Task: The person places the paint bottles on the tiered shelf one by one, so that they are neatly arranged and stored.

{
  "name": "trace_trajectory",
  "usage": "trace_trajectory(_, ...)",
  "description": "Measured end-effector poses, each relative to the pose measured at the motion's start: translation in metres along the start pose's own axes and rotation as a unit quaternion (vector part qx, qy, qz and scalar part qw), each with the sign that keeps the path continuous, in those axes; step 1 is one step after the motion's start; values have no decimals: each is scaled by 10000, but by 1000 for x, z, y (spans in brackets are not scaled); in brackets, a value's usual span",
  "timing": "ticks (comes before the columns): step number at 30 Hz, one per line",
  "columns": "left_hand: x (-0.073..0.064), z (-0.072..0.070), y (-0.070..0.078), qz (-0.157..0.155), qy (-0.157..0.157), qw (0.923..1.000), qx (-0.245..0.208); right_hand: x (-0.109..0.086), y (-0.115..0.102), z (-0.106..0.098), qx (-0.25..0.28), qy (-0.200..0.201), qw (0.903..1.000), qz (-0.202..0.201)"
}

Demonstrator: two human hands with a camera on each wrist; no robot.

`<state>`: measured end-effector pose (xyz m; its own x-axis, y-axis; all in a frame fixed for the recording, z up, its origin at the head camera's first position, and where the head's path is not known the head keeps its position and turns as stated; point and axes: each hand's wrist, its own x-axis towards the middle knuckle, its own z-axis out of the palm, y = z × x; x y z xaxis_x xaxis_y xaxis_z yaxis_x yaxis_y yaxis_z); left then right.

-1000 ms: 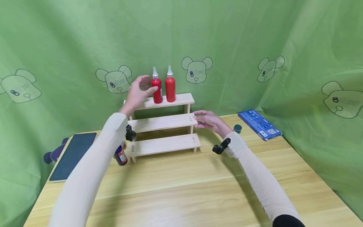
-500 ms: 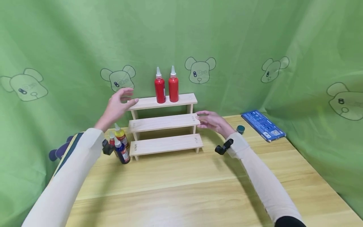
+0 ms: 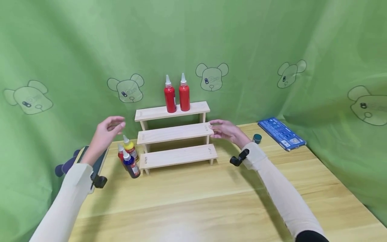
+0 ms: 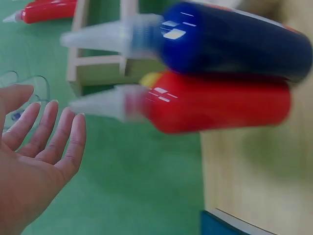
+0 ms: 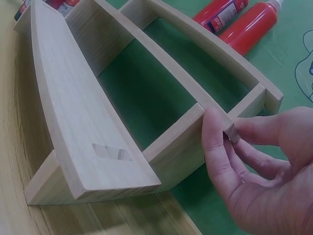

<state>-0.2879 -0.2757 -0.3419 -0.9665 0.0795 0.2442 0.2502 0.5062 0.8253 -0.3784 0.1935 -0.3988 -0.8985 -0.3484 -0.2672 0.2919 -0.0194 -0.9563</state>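
A three-tier wooden display shelf (image 3: 175, 132) stands on the table. My right hand (image 3: 226, 130) pinches the right end of its middle board, thumb and fingers on either side in the right wrist view. Two red squeeze bottles with white nozzles, the left bottle (image 3: 170, 100) and the right bottle (image 3: 184, 97), stand upright on the top tier. My left hand (image 3: 104, 136) holds nothing, its fingers loosely bent, above and left of a small group: a blue bottle (image 3: 131, 166), a yellow bottle (image 3: 130, 148) and a red bottle (image 3: 121, 155). In the left wrist view the yellow one is mostly hidden.
A small green-lidded jar (image 3: 257, 138) is just beyond my right wrist. Farther right lies a flat blue package (image 3: 282, 133). Behind my left forearm is a dark board (image 3: 99, 164), partly covered, with a purple object (image 3: 67, 164) beside it. A green curtain (image 3: 242, 40) encloses the table.
My left hand has left the left red bottle on the top tier and moved left and down toward the group of bottles. The right hand stays at the middle board.
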Motion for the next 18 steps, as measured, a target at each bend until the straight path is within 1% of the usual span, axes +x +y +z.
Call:
trace_trajectory(4,-12,-1,-17,-49,82,9997,-210,2,-3,3,52,85,9999,50)
trace_trajectory(7,-18,-2,-25,-128,115,9996,-241,2,-4,4,100,103,9999,40)
trace_trajectory(9,-22,-2,-28,-161,75,9996,-227,2,-5,4,100,102,9999,38)
trace_trajectory(11,-27,-2,-33,-180,-56,9995,-238,1,-5,4,102,122,9999,48)
trace_trajectory(14,-35,-2,-40,-188,-366,9986,-327,0,-4,5,118,135,9998,73)
trace_trajectory(16,-39,-2,-46,-188,-557,9972,-472,-1,-3,6,116,156,9998,84)
trace_trajectory(18,-44,-2,-52,-217,-650,9952,-694,0,-2,6,135,162,9997,99)
